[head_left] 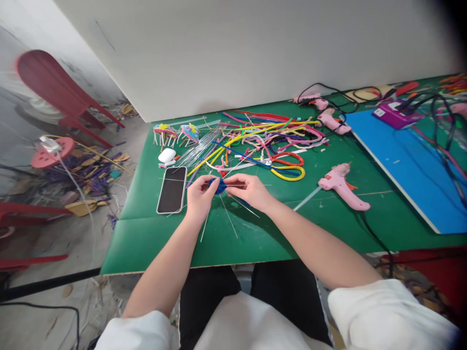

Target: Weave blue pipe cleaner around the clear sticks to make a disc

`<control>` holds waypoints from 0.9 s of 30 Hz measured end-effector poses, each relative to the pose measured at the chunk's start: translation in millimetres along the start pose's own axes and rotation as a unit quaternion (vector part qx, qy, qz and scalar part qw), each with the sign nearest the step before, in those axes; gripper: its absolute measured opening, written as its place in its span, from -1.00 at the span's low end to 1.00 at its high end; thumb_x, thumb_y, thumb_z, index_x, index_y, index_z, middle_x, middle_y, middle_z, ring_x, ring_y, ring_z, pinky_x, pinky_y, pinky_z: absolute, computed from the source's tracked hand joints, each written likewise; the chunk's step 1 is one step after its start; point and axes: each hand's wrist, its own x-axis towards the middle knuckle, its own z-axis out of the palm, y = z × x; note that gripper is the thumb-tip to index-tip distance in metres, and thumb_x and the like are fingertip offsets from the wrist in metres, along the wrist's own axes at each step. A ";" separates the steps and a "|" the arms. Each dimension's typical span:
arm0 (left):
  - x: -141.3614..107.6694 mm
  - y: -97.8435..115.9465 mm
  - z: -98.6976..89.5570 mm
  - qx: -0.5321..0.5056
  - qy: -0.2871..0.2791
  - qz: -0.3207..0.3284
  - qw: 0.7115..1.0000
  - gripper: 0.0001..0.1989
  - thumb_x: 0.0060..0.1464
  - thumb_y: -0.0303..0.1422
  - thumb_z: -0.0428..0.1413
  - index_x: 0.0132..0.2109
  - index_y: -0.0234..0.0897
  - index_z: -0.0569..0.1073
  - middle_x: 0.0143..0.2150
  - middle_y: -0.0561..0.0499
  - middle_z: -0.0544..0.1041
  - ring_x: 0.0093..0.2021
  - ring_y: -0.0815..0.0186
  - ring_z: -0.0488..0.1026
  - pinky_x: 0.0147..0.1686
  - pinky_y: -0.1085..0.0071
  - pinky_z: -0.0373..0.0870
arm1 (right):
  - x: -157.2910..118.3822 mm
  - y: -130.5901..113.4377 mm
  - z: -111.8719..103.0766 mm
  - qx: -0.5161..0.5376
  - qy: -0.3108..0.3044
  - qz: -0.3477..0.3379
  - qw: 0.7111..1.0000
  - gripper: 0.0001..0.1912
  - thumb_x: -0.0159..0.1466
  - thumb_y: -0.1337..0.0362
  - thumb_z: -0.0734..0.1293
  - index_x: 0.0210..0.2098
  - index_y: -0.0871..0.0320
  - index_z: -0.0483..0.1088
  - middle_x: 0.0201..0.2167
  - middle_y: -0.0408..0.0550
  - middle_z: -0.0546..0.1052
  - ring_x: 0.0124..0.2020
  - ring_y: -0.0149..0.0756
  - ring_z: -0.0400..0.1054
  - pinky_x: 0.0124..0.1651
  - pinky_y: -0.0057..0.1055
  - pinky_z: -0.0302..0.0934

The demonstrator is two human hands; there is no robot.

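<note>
Over the green table (153,243), a small blue fuzzy piece (218,186) has several thin pale rods radiating from it. My left hand (200,195) pinches its left side, fingers closed around the edge. From the right, my right hand (250,190) closes its thumb and fingers on the piece's other side, beside a rod. The fingertips hide part of the blue centre. A phone (172,190) lies just left of my left hand. Scissors (286,165) with red and yellow handles rest beyond my right hand.
Coloured pipe cleaners (270,133) and clear rods (200,150) are heaped behind the hands. A pink glue gun (345,186) lies at right, near a blue board (408,170). Two small umbrella-like pieces, a white case (167,156) and a purple power box (396,114) are also there.
</note>
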 end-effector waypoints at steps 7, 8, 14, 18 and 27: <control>-0.1 3.8 1.2 0.018 -0.047 -0.027 0.998 -0.76 -0.12 -0.22 0.23 -0.30 -0.28 0.55 -0.44 0.05 0.53 -0.51 0.43 0.42 -0.46 0.52 0.44 | 2.9 4.1 0.4 -0.041 0.030 0.018 0.999 -0.76 -0.02 0.19 0.44 -0.40 0.20 0.45 -0.47 -0.14 0.51 -0.53 -0.46 0.33 -0.46 -0.46 0.29; 0.0 3.9 0.9 0.027 -0.038 -0.022 0.999 -0.77 -0.12 -0.23 0.23 -0.32 -0.29 0.55 -0.45 0.06 0.53 -0.51 0.43 0.41 -0.46 0.52 0.43 | 2.5 3.9 0.3 -0.047 0.024 0.019 0.998 -0.76 0.00 0.17 0.43 -0.40 0.20 0.46 -0.48 -0.13 0.50 -0.54 -0.46 0.32 -0.49 -0.47 0.28; 1.0 2.3 -2.6 0.052 0.025 0.008 0.998 -0.76 -0.07 -0.21 0.20 -0.29 -0.29 0.52 -0.41 0.05 0.53 -0.47 0.42 0.43 -0.45 0.53 0.43 | -4.4 -5.6 -1.7 -0.182 -0.022 0.026 0.983 -0.80 0.14 0.25 0.32 -0.27 0.19 0.49 -0.39 -0.09 0.54 -0.47 -0.41 0.34 -0.47 -0.46 0.23; 0.8 1.2 -4.3 0.103 0.041 0.020 0.994 -0.76 -0.04 -0.22 0.17 -0.27 -0.29 0.53 -0.38 0.03 0.54 -0.45 0.42 0.45 -0.43 0.53 0.43 | -11.9 -13.0 -2.1 -0.428 0.024 -0.098 0.898 -0.84 0.23 0.29 0.27 -0.31 0.15 0.50 -0.34 -0.08 0.56 -0.32 -0.35 0.38 -0.29 -0.42 0.18; 1.0 -1.4 -1.7 0.239 -0.038 0.083 0.967 -0.81 0.04 -0.25 0.11 -0.27 -0.24 0.54 -0.30 0.00 0.56 -0.30 0.32 0.47 -0.30 0.46 0.37 | -22.5 -12.5 3.1 -0.669 0.074 -0.313 0.670 -0.75 0.29 0.38 0.17 -0.42 0.16 0.46 -0.51 -0.13 0.48 -0.42 -0.37 0.28 -0.44 -0.39 -0.02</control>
